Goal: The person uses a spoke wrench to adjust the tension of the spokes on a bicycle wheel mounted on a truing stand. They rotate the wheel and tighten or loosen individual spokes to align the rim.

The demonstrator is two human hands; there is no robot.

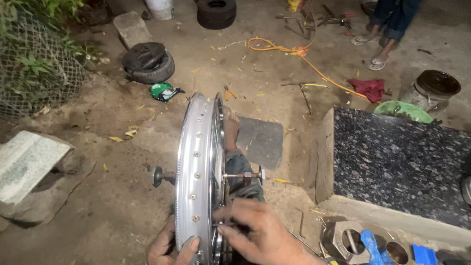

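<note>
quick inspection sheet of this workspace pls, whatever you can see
surface: bare dirt ground, with a dark mat under the foot.
job's things: chrome wheel rim stands upright on edge, axle through its hub.
clutter: pliers, red rag, old tyres, green bowl, metal parts at lower right.
hands: left hand grips the rim's near edge; right hand is at the spokes.
cables: orange hose snakes across the ground.
surroundings: granite slab, stone block, wire mesh, a person's sandalled feet.
</note>
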